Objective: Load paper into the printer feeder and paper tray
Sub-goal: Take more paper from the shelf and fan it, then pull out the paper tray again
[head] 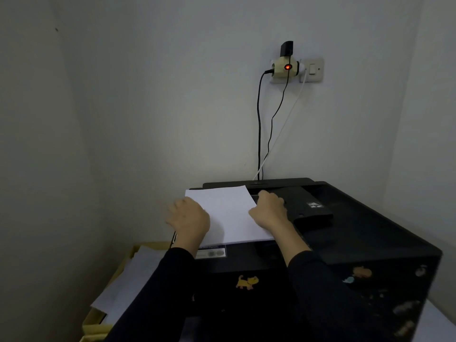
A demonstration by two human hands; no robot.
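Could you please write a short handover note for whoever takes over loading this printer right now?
Left hand: on the left edge of the paper.
Right hand: on its right edge.
The sheets lie on top of the black printer, far edge toward the wall.
Done: paper brought to the top feeder.
Left: seat it fully, then load the paper tray, not visible here. Spare sheets lie left of the printer.

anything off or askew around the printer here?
Yes. The paper stack on the printer lies skewed, not square to its edges, with the left hand and right hand at its sides. Loose sheets left of the printer are splayed unevenly in a yellow box.
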